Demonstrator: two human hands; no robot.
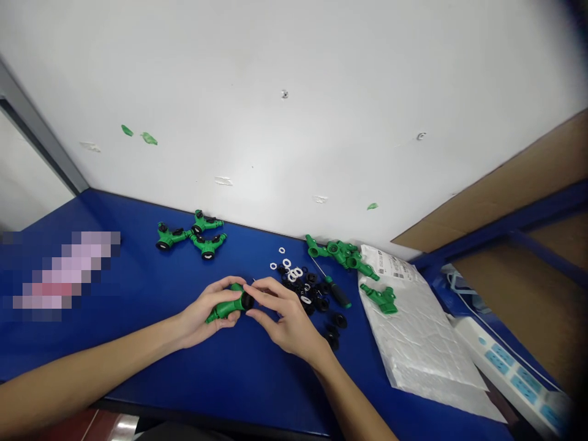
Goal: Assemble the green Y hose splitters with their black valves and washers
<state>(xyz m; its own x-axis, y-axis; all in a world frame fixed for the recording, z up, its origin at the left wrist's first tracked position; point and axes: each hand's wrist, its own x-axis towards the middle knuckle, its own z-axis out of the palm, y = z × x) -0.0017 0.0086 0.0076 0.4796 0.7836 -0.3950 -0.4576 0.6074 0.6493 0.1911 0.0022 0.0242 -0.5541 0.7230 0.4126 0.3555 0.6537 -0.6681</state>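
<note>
My left hand (199,311) is wrapped around a green Y-shaped hose connector (226,307), held just above the blue table. A black collar (248,301) sits at the connector's right end. The fingers and thumb of my right hand (291,318) close on that collar, partly hiding it. To the right lies a loose pile of black plastic rings (322,304) with white washers (287,263) among and beside it. Next to the pile rests a screwdriver (339,293) with a green and black handle.
Three green connectors with black parts (209,245) stand at the back left. More green connectors (342,252) are heaped at the back right, one on a white padded bag (413,331). A power strip (509,367) lies beyond it. A white wall (257,122) bounds the blue table (151,361).
</note>
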